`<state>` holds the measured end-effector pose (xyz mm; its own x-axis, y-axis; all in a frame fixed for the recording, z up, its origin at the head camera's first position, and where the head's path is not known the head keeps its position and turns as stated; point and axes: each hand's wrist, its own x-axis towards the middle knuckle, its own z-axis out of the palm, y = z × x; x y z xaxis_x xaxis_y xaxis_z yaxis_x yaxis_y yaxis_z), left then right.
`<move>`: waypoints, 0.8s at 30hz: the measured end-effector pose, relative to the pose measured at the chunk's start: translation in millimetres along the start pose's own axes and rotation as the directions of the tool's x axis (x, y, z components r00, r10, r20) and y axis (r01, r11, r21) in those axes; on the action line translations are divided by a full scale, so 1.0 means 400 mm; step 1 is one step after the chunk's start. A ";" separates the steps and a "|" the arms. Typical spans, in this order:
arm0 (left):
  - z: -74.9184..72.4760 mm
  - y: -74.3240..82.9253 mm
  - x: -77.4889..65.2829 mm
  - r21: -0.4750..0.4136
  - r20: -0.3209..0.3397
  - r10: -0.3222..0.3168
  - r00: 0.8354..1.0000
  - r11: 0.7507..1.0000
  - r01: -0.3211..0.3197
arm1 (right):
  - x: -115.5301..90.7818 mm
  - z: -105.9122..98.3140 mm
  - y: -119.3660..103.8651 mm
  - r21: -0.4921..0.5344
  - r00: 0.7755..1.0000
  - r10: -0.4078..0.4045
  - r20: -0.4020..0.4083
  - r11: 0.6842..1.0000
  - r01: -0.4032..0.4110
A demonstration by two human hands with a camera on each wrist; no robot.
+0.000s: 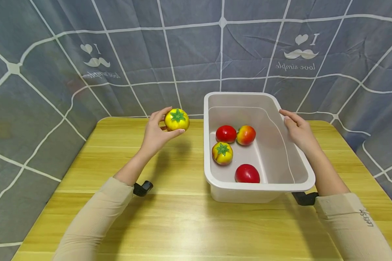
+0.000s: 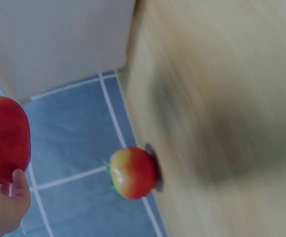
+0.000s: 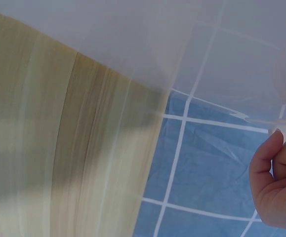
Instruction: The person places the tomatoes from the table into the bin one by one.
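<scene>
My left hand (image 1: 156, 132) holds a yellow tomato (image 1: 177, 120) with a green leafy top, above the table and left of the bin. The left wrist view shows this tomato's red side (image 2: 7, 138), with the thumb against it. Another red-and-yellow tomato (image 2: 133, 173) sits on the table in that view; I cannot make it out in the head view. My right hand (image 1: 298, 132) grips the right rim of a pale grey plastic bin (image 1: 259, 186). Inside lie a red fruit (image 1: 226, 133), a red-yellow fruit (image 1: 246, 135), a yellow tomato (image 1: 222, 153) and a darker red fruit (image 1: 247, 173).
The bin stands on a wood-grain table (image 1: 170, 224), right of centre. Behind and beside the table hangs a grey-blue curtain (image 1: 196, 54) with white lines. Black camera mounts (image 1: 143, 188) stick out at both wrists.
</scene>
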<state>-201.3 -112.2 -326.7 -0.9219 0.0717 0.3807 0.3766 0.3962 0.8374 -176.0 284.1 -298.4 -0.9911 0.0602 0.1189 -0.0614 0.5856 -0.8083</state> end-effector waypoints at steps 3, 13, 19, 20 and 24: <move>0.004 0.021 -0.005 -0.010 0.012 0.013 1.000 1.000 -0.013 | 0.000 0.000 -0.001 0.000 1.000 0.003 -0.001 1.000 -0.003; 0.017 0.089 -0.021 -0.039 0.054 0.053 0.997 0.998 -0.051 | 0.001 -0.004 -0.002 -0.001 1.000 0.005 -0.004 1.000 -0.005; 0.029 0.115 -0.035 -0.048 0.088 0.069 0.994 0.997 -0.065 | 0.000 -0.002 -0.005 0.001 1.000 0.011 0.005 1.000 -0.011; 0.030 0.118 -0.037 -0.052 0.092 0.071 0.993 0.996 -0.066 | 0.000 -0.001 -0.005 0.001 1.000 0.010 0.003 1.000 -0.010; 0.033 0.129 -0.041 -0.064 0.104 0.078 0.991 0.995 -0.072 | 0.002 0.000 -0.005 0.000 1.000 0.001 -0.007 1.000 -0.001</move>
<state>-167.8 -81.0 -295.1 -0.8941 0.1975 0.4021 0.4469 0.3306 0.8313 -176.5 283.0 -296.5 -0.9903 0.0664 0.1220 -0.0603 0.5852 -0.8086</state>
